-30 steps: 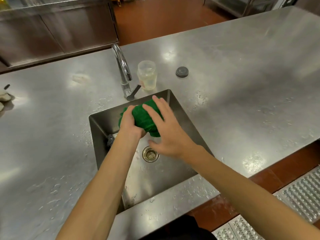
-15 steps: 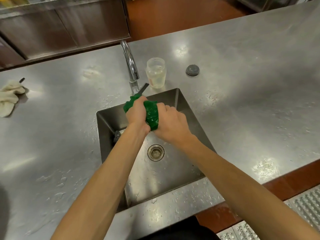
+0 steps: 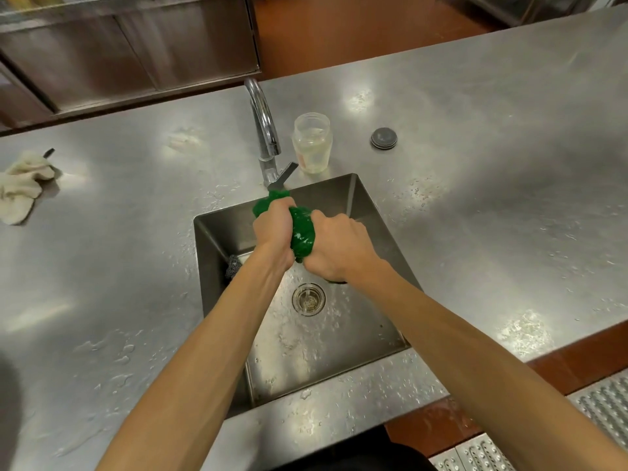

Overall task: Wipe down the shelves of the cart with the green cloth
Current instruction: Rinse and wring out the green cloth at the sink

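Green cloth (image 3: 300, 231) sits bunched between the left hand (image 3: 274, 229) and right hand (image 3: 339, 248), both clenched tight on it over the sink (image 3: 343, 190), evidently so wrung water reaches the drain (image 3: 308, 299).

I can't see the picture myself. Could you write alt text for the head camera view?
The left hand and right hand grip a twisted, wet green cloth above a steel sink in a water-spotted counter. Behind the sink stand a curved faucet and a clear jar; a beige rag lies far left.
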### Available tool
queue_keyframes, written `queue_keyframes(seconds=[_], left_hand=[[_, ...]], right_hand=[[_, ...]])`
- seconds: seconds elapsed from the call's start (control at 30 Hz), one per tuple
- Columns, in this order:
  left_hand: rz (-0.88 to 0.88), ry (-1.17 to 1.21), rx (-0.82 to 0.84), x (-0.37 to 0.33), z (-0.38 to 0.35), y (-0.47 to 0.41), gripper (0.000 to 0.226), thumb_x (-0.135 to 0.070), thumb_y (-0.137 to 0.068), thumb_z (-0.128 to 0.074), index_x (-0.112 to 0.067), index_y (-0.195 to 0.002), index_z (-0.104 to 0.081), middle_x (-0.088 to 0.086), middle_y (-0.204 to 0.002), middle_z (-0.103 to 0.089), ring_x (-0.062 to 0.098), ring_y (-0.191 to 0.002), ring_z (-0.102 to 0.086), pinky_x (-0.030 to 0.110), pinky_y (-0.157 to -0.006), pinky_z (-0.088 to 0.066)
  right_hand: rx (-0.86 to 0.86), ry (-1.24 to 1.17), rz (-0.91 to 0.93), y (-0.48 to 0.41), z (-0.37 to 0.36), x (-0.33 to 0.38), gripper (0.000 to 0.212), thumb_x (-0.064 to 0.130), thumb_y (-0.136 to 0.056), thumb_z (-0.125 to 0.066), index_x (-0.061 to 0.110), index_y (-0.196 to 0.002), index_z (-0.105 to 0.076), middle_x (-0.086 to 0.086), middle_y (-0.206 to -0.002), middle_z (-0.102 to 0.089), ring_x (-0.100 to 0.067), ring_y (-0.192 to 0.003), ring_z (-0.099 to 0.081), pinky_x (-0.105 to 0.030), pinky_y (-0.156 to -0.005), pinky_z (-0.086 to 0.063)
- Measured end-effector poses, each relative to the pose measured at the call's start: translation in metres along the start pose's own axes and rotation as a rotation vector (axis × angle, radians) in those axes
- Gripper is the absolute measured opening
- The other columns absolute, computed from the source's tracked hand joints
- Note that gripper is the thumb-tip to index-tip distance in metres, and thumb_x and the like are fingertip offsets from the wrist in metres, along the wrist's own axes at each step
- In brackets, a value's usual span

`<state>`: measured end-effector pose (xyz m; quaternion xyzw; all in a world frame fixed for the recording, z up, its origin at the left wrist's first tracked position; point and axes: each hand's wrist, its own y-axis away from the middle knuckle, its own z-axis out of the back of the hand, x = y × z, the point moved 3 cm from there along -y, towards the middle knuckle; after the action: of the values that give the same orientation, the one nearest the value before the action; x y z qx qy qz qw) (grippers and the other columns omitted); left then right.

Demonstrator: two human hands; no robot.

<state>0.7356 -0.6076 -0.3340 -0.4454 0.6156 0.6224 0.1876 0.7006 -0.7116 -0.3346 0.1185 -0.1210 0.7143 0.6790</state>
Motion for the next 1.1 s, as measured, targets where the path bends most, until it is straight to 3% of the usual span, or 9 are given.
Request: queue_keyframes(seconds=[0.23, 0.47, 0.57, 0.63, 0.7, 0.8, 0.93, 1.0, 1.1], left_hand=[[-0.009, -0.034, -0.015, -0.003, 0.008, 0.001, 0.004, -0.010, -0.082, -0.059, -0.009, -0.085, -0.062, 0.005, -0.070, -0.062, 0.018, -0.057, -0.060, 0.023, -0.046, -0.048], [0.008, -0.053, 0.028, -0.004, 0.012, 0.003, 0.013, -0.013, -0.079, -0.066, -0.010, -0.091, -0.064, 0.007, -0.084, -0.065, 0.020, -0.074, -0.063, 0.029, -0.061, -0.052], [0.093, 0.003, 0.168, -0.007, 0.013, 0.003, 0.050, -0.021, -0.075, -0.081, -0.008, -0.119, -0.062, 0.009, -0.108, -0.070, 0.024, -0.096, -0.069, 0.039, -0.079, -0.060], [0.138, 0.081, 0.226, -0.006, 0.018, 0.003, 0.051, -0.016, -0.076, -0.083, -0.007, -0.121, -0.062, 0.013, -0.113, -0.071, 0.029, -0.100, -0.071, 0.047, -0.082, -0.061], [0.167, 0.148, 0.231, -0.003, 0.024, 0.002, 0.038, -0.007, -0.083, -0.075, -0.006, -0.118, -0.062, 0.016, -0.112, -0.070, 0.032, -0.098, -0.071, 0.046, -0.077, -0.062], [0.196, 0.122, 0.233, 0.008, 0.038, -0.003, 0.035, -0.006, -0.093, -0.064, -0.003, -0.126, -0.057, 0.019, -0.121, -0.066, 0.034, -0.100, -0.071, 0.042, -0.081, -0.061], [0.159, -0.259, 0.223, 0.017, 0.058, -0.006, 0.034, -0.020, -0.096, -0.060, -0.005, -0.127, -0.058, 0.015, -0.113, -0.068, 0.027, -0.094, -0.073, 0.037, -0.074, -0.061], [0.180, -0.398, 0.206, 0.020, 0.065, -0.007, 0.040, -0.026, -0.095, -0.059, -0.004, -0.128, -0.057, 0.015, -0.107, -0.069, 0.027, -0.092, -0.070, 0.038, -0.074, -0.060], [0.403, -0.345, 0.304, 0.031, 0.066, 0.003, 0.066, -0.050, -0.091, -0.056, 0.004, -0.128, -0.049, 0.024, -0.113, -0.069, 0.034, -0.098, -0.071, 0.046, -0.083, -0.058]], right_hand=[[0.041, -0.069, -0.014, 0.002, -0.001, 0.006, 0.033, 0.040, -0.071, -0.061, 0.019, -0.090, -0.045, 0.005, -0.064, -0.047, -0.013, -0.051, -0.040, -0.030, -0.053, -0.031], [0.016, -0.111, -0.073, 0.006, -0.005, 0.008, 0.035, 0.041, -0.072, -0.063, 0.022, -0.092, -0.043, 0.006, -0.069, -0.052, -0.019, -0.058, -0.049, -0.025, -0.046, -0.025], [-0.111, -0.181, -0.094, 0.008, -0.007, 0.000, 0.058, 0.037, -0.070, -0.077, 0.020, -0.115, -0.044, 0.001, -0.100, -0.056, -0.020, -0.079, -0.057, -0.029, -0.057, -0.037], [-0.184, -0.313, -0.177, 0.011, -0.006, -0.010, 0.077, 0.035, -0.066, -0.083, 0.019, -0.128, -0.040, -0.003, -0.119, -0.047, -0.019, -0.091, -0.054, -0.032, -0.067, -0.046], [-0.198, -0.367, -0.230, 0.013, -0.005, -0.019, 0.066, 0.040, -0.072, -0.079, 0.017, -0.124, -0.046, -0.005, -0.117, -0.051, -0.021, -0.094, -0.056, -0.038, -0.075, -0.052], [-0.122, -0.400, -0.270, 0.014, -0.006, -0.032, 0.038, 0.042, -0.083, -0.065, 0.013, -0.107, -0.059, -0.005, -0.093, -0.065, -0.024, -0.085, -0.063, -0.040, -0.075, -0.055], [-0.144, -0.535, -0.355, 0.019, -0.009, -0.045, 0.028, 0.033, -0.090, -0.055, 0.011, -0.107, -0.061, -0.007, -0.091, -0.067, -0.023, -0.085, -0.065, -0.045, -0.078, -0.057], [-0.147, -0.581, -0.355, 0.020, -0.009, -0.045, 0.027, 0.033, -0.091, -0.053, 0.013, -0.109, -0.059, -0.005, -0.092, -0.066, -0.020, -0.084, -0.065, -0.045, -0.078, -0.058], [-0.182, -0.559, -0.287, 0.020, -0.007, -0.036, 0.021, 0.029, -0.092, -0.055, 0.016, -0.108, -0.057, 0.000, -0.094, -0.064, -0.014, -0.085, -0.063, -0.041, -0.079, -0.058]])
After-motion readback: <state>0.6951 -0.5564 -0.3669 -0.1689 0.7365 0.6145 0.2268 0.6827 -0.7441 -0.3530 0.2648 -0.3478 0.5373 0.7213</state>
